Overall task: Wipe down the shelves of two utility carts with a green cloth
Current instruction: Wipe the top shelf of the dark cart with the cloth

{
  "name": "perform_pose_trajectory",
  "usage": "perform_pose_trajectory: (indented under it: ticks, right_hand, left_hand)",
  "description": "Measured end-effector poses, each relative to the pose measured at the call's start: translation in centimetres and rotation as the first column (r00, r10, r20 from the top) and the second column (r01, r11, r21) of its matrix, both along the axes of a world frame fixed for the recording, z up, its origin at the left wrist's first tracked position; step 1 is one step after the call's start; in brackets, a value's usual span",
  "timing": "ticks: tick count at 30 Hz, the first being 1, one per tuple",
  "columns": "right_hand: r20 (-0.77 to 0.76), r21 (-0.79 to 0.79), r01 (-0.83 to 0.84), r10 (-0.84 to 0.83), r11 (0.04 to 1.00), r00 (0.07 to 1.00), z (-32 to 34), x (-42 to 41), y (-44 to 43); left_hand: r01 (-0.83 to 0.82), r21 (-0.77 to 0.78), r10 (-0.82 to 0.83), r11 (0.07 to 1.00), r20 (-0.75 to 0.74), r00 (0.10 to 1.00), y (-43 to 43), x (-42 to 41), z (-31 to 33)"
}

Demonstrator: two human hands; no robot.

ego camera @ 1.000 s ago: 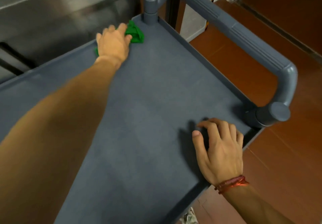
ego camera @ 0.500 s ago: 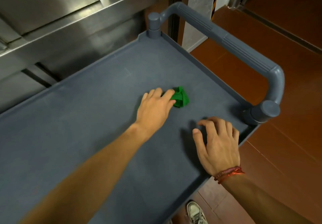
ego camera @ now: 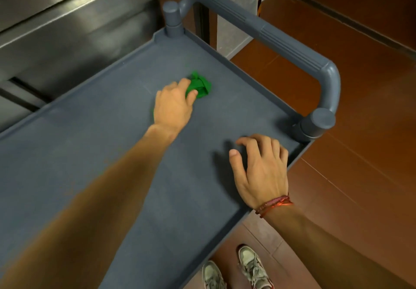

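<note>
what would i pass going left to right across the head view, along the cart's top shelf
left hand holding the bunched green cloth → right hand resting on the shelf → near handle post → red-brown floor

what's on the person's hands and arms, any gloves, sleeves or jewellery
No gloves, and no sleeves in view. The left hand and its wrist carry nothing. The right hand has a red thread bracelet of several strands wound round the wrist. No rings show on either hand.
</note>
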State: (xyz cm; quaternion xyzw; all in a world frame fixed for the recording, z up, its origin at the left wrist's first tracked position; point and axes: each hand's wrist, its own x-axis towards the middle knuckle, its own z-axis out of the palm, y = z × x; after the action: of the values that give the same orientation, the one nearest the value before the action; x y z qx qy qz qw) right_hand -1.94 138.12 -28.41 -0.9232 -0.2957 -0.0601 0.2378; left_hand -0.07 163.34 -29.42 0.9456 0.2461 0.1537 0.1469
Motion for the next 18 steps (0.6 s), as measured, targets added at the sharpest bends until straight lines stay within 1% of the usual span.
perform_pose_trajectory:
  ticks: [4, 7, 10, 12, 14, 16, 18]
  right_hand:
    - [-0.033, 0.093, 0.020, -0.017, 0.995, 0.999, 0.5, -0.2, -0.1]
    - [-0.053, 0.178, 0.027, -0.018, 0.984, 0.998, 0.8, -0.3, -0.2]
    - [-0.076, 0.217, 0.026, -0.009, 0.976, 0.997, 1.0, -0.3, -0.1]
    - [-0.100, 0.221, 0.010, 0.012, 0.975, 0.995, 1.1, -0.3, -0.1]
    - [-0.117, 0.267, -0.001, 0.033, 0.964, 0.993, 1.4, -0.1, -0.5]
    - [-0.082, 0.325, 0.015, 0.013, 0.946, 0.997, 2.1, 0.5, -1.3]
    - [-0.001, 0.369, 0.043, -0.045, 0.928, 0.999, 3.5, 1.9, -2.4]
  left_hand:
    - [0.157, -0.062, -0.156, 0.986, 0.017, 0.988, -7.5, -3.8, 0.8]
    - [0.302, -0.135, -0.310, 0.944, -0.038, 0.950, -12.4, -6.5, 1.5]
    - [0.360, -0.082, -0.368, 0.929, -0.116, 0.922, -14.2, -7.7, 1.5]
    - [0.358, -0.080, -0.366, 0.930, -0.112, 0.924, -13.5, -7.2, 1.7]
    - [0.335, -0.056, -0.339, 0.941, -0.096, 0.936, -12.0, -6.1, 1.8]
    - [0.246, 0.000, -0.245, 0.969, -0.086, 0.966, -9.7, -4.7, 1.5]
    - [0.117, 0.018, -0.115, 0.993, -0.090, 0.989, -7.4, -3.7, 1.2]
